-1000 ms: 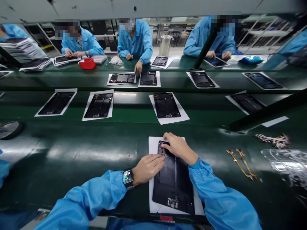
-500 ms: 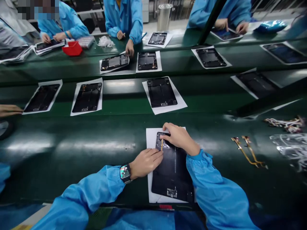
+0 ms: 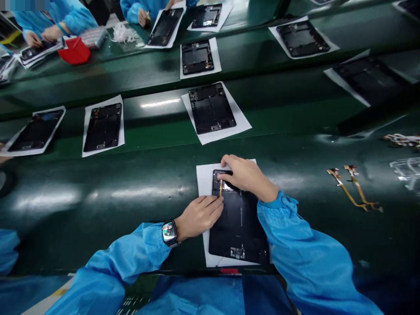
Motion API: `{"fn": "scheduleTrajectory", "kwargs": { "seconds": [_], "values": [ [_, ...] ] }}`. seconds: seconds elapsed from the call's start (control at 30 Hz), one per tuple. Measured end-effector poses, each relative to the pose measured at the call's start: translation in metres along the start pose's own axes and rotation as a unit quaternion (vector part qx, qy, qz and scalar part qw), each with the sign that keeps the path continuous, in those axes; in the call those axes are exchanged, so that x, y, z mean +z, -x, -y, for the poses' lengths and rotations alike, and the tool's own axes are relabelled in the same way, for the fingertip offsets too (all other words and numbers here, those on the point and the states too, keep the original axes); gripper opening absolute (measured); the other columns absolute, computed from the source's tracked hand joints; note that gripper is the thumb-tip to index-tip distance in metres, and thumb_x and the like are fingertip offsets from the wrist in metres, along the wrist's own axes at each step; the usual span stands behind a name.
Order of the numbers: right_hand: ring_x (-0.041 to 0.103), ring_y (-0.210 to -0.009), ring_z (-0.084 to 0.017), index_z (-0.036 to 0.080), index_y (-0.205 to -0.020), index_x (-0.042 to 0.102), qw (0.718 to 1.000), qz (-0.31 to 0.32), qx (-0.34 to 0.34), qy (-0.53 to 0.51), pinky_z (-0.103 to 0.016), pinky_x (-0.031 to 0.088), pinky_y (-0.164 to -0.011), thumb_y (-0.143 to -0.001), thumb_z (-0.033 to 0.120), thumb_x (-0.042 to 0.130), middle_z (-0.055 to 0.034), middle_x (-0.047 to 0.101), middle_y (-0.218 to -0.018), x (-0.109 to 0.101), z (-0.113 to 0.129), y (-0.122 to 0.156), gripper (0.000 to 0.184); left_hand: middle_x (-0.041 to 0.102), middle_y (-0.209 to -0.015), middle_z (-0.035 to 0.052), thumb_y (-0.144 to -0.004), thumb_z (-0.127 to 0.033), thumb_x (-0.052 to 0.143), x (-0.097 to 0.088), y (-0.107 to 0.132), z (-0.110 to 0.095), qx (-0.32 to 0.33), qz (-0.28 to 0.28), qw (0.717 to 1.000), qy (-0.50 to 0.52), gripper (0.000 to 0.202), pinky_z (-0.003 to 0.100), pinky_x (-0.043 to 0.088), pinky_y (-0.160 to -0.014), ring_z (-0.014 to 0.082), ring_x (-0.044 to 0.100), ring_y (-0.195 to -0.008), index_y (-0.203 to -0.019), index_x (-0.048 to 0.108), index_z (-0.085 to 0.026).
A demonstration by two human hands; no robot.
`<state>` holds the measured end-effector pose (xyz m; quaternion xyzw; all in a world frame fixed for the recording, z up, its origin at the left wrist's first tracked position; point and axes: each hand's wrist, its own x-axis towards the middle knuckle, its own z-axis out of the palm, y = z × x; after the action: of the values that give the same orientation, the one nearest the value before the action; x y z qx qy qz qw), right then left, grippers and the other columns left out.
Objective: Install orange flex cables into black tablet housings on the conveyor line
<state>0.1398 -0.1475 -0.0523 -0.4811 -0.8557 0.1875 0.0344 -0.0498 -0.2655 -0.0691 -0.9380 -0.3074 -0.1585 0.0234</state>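
Observation:
A black tablet back housing (image 3: 238, 225) lies on a white sheet (image 3: 204, 175) right in front of me. Near its upper left corner runs a narrow orange flex cable (image 3: 221, 188). My left hand (image 3: 201, 215), with a watch (image 3: 169, 232) on the wrist, comes in from the left; its closed fingertips are at the cable's lower end. From the right, my right hand (image 3: 244, 175) curls over the housing's top edge, with thumb and finger pinched at the cable's upper end. The fingers hide both cable ends.
Two loose flex cables (image 3: 357, 189) lie to the right, near clear plastic pieces (image 3: 407, 171). Beyond the bench, more housings on paper, such as one housing (image 3: 212, 108), lie on the green line. Co-workers in blue sleeves sit opposite, by a red bin (image 3: 74, 50).
My view has tilted and shifted a little; both hands keep nearly the same hold at the cable. Across the line, a co-worker's housing has moved from the green line up onto their bench.

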Motion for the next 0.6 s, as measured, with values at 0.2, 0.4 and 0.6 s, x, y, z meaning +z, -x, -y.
{"fn": "scheduleTrajectory", "kwargs": {
  "seconds": [0.2, 0.4, 0.6],
  "values": [
    [0.060, -0.077, -0.020, 0.022, -0.102, 0.053, 1.000, 0.006, 0.006, -0.005, -0.029, 0.027, -0.058, -0.086, 0.039, 0.068, -0.0023, 0.064, -0.099, -0.001, 0.000, 0.000, 0.027, 0.066, -0.120, 0.0144, -0.098, -0.010, 0.042, 0.001, 0.001, 0.001, 0.003, 0.019, 1.000, 0.000, 0.024, 0.034, 0.054, -0.084, 0.0225, 0.062, -0.107, -0.107, 0.064, -0.007],
    [0.060, -0.078, -0.019, 0.022, -0.101, 0.053, 1.000, 0.000, 0.000, -0.007, -0.029, 0.027, -0.059, -0.086, 0.038, 0.069, -0.0022, 0.063, -0.099, 0.001, 0.001, 0.000, 0.028, 0.067, -0.120, 0.0134, -0.097, -0.017, 0.048, -0.001, -0.001, -0.002, -0.004, 0.030, 1.000, 0.001, 0.021, 0.035, 0.054, -0.083, 0.0237, 0.062, -0.106, -0.106, 0.065, -0.008],
    [0.059, -0.079, -0.019, 0.020, -0.102, 0.056, 1.000, 0.002, 0.000, -0.031, -0.028, 0.035, -0.064, -0.090, 0.034, 0.062, -0.0030, 0.062, -0.096, -0.012, 0.001, 0.008, 0.019, 0.062, -0.125, 0.0129, -0.096, -0.030, 0.052, -0.002, 0.000, 0.005, -0.041, 0.017, 0.997, 0.055, 0.026, 0.036, 0.051, -0.097, 0.0249, 0.057, -0.116, -0.110, 0.063, -0.010]
  ]
}}
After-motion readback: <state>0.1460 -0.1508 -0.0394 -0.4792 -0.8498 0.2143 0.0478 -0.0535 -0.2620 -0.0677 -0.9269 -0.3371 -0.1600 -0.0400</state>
